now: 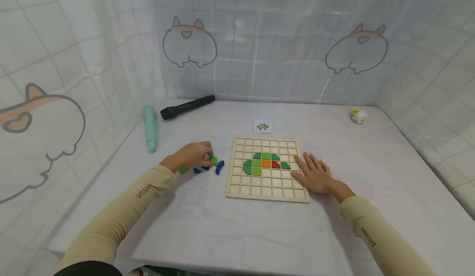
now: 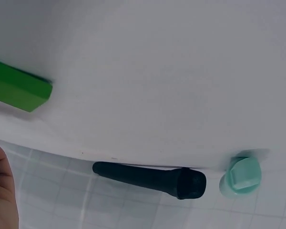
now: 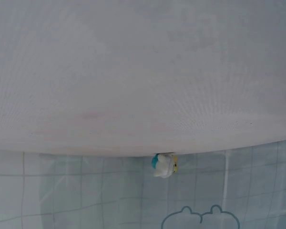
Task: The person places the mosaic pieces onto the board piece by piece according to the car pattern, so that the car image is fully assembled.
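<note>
we're working on a white cloth table [image 1: 237,235], corgi-print walls | left hand [image 1: 191,155] pinching a green piece [image 1: 213,160] | right hand [image 1: 315,175] lying flat, fingers relaxed, on the gridded wooden board [image 1: 267,187]

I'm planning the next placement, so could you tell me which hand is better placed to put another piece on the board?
Probably the left hand: it already pinches a green piece beside the board. The right hand lies flat on the board's right edge.
</note>
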Demonstrator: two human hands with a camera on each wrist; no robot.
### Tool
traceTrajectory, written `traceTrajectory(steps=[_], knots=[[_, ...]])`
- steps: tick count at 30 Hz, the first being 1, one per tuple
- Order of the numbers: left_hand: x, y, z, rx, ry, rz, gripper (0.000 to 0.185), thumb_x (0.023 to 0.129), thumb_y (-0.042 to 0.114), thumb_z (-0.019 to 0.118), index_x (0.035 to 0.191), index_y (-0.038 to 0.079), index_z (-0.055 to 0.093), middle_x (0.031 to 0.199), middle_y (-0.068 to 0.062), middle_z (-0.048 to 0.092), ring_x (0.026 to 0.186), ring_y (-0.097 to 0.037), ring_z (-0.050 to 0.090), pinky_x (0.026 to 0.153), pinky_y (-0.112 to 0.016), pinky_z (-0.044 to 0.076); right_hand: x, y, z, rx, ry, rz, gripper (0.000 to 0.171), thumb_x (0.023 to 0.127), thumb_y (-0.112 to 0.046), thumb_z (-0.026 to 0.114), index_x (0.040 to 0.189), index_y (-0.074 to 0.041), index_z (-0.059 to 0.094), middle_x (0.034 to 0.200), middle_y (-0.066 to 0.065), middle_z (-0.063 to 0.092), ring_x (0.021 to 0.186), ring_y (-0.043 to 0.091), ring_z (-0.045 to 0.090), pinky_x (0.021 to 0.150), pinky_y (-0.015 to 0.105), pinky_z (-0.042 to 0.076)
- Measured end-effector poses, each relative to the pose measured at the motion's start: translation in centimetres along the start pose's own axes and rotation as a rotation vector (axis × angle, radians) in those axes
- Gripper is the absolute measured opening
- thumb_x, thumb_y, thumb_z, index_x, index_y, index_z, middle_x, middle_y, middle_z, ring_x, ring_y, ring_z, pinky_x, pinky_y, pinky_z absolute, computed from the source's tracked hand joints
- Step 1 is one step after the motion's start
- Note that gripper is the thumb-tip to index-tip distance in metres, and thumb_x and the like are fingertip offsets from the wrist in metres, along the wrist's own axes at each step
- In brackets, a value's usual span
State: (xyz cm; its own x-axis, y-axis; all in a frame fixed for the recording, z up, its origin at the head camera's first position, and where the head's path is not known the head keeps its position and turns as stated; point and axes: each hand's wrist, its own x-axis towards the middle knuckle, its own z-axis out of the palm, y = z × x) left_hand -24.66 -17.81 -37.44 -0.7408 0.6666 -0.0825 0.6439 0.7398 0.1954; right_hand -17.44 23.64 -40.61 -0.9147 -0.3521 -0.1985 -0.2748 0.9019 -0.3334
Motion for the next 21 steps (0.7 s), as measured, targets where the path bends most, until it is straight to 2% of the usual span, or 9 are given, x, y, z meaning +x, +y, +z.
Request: traceTrajectory(steps=[3, 8, 14, 18, 21], knots=[[0.2, 0.2, 0.0, 0.053, -0.01, -0.002, 0.025, 0.083, 0.031, 0.074, 0.094, 0.009, 0.07, 0.092, 0.002, 0.053, 0.071, -0.009, 0.051, 0.066, -0.025, 0.048, 0.0, 0.0, 0.2, 0.006, 0.001, -0.004, 0.08, 0.095, -0.063, 0.025, 0.152, -0.009, 0.008, 0.154, 0.022, -0.006, 0.139, 0.04, -0.008, 0.104, 0.06, -0.004], [0.7, 0.5, -0.4, 0.194, 0.017, 0.046, 0.025, 0.083, 0.032, 0.073, 0.091, 0.009, 0.068, 0.09, 0.001, 0.052, 0.068, -0.011, 0.05, 0.067, -0.027, 0.048, 0.4, 0.5, 0.4, -0.008, 0.013, 0.001, 0.082, 0.094, -0.066, 0.021, 0.153, -0.011, 0.007, 0.155, 0.021, -0.006, 0.139, 0.039, -0.008, 0.104, 0.06, -0.003], [1.2, 1.0, -1.3, 0.226, 0.039, 0.052, 0.025, 0.084, 0.03, 0.072, 0.093, 0.007, 0.067, 0.092, -0.001, 0.052, 0.068, -0.013, 0.05, 0.069, -0.028, 0.048, 0.9, 0.9, 0.7, -0.022, 0.012, 0.005, 0.083, 0.094, -0.067, 0.021, 0.153, -0.01, 0.007, 0.155, 0.021, -0.006, 0.139, 0.039, -0.008, 0.104, 0.06, -0.002], [1.4, 1.3, -1.6, 0.225, 0.114, 0.125, 0.024, 0.084, 0.028, 0.072, 0.092, 0.006, 0.066, 0.09, -0.002, 0.053, 0.067, -0.012, 0.051, 0.067, -0.027, 0.049, 0.9, 0.9, 0.7, -0.022, -0.001, 0.007, 0.083, 0.094, -0.066, 0.022, 0.153, -0.01, 0.006, 0.155, 0.021, -0.007, 0.139, 0.039, -0.008, 0.104, 0.06, -0.002], [2.1, 2.0, -1.5, 0.222, 0.177, 0.212, 0.024, 0.084, 0.027, 0.073, 0.091, 0.005, 0.066, 0.089, -0.002, 0.053, 0.065, -0.011, 0.052, 0.064, -0.025, 0.049, 0.9, 1.0, 0.6, -0.022, 0.001, 0.007, 0.081, 0.095, -0.065, 0.022, 0.153, -0.01, 0.005, 0.155, 0.021, -0.007, 0.139, 0.039, -0.008, 0.103, 0.06, -0.003]])
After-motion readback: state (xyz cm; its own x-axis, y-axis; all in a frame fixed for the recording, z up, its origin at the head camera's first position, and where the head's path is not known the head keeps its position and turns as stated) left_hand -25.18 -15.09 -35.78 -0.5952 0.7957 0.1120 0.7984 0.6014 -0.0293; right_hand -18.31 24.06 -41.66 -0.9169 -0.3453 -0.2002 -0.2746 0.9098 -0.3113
